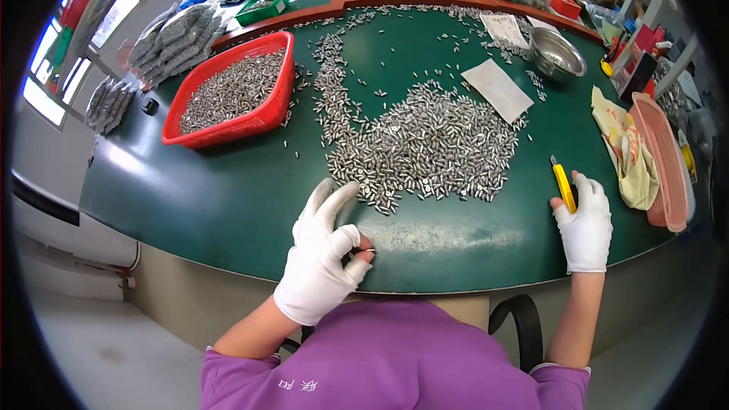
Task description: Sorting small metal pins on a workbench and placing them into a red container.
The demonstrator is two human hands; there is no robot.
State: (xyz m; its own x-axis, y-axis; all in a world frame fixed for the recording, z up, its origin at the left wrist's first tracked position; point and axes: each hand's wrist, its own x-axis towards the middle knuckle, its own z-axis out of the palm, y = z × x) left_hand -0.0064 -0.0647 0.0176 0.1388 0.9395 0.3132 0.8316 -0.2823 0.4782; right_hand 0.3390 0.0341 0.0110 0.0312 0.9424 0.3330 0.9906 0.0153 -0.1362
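Both my hands wear white gloves with bare fingertips. My left hand (323,247) is over the near edge of the green table, thumb and index finger pinching a small silver metal part (370,250). Its other fingers reach toward the near left edge of a large pile of small, pointed silver metal parts (433,144). At the right, my right hand (585,224) is closed around a yellow utility knife (563,184), whose tip points away from me. The knife rests on or just above the table; which one I cannot tell.
A red plastic basket (228,135) full of similar parts stands at the left, beside grey filled bags (171,38). Paper sheets (497,91) and a steel bowl (557,53) lie beyond the pile. A pink basket (659,159) and yellowish cloth (630,156) are far right.
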